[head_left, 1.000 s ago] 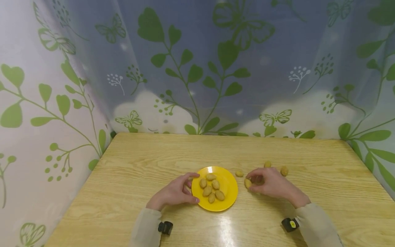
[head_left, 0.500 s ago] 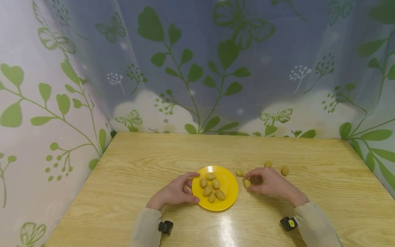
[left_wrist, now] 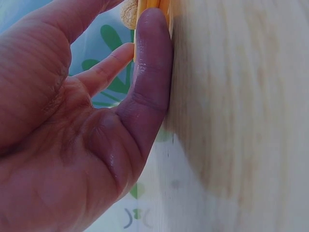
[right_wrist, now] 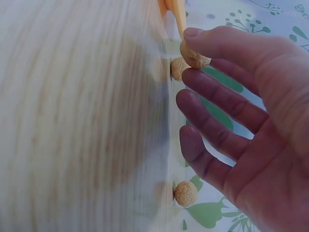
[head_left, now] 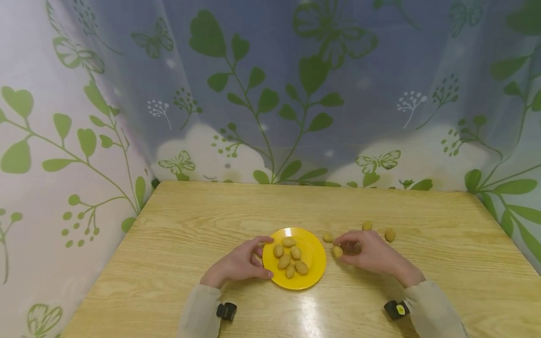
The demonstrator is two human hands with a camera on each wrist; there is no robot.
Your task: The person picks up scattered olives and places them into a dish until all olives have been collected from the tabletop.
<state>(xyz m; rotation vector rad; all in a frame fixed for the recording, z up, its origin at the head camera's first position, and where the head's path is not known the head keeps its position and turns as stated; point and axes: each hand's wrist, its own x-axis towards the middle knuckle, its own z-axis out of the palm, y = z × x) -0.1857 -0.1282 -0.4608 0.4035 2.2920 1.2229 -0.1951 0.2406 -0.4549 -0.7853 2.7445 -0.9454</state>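
My left hand (head_left: pixel 238 262) holds the left edge of a yellow plate (head_left: pixel 314 274), its thumb at the near side and a finger at the far side of the rim. Several tan, wrinkled walnuts (head_left: pixel 284 261) lie on the plate, mostly on its left half. To the right of the plate, my right hand (head_left: pixel 369 252) pinches a walnut (right_wrist: pixel 194 55) between thumb and forefinger, low over the table. In the right wrist view the other fingers are spread and loosely bent. One loose walnut (head_left: pixel 328 237) lies between the plate and the right hand.
Two more walnuts lie beyond the right hand: one walnut (head_left: pixel 367 226) partly behind it and another walnut (head_left: pixel 390 234) farther right. The wooden table (head_left: pixel 203 206) ends at the back against a curtain (head_left: pixel 262 94) printed with leaves and butterflies.
The right hand has shifted very slightly left, toward the plate, with the pinched walnut. The left hand, the plate and the other walnuts stay where they were.
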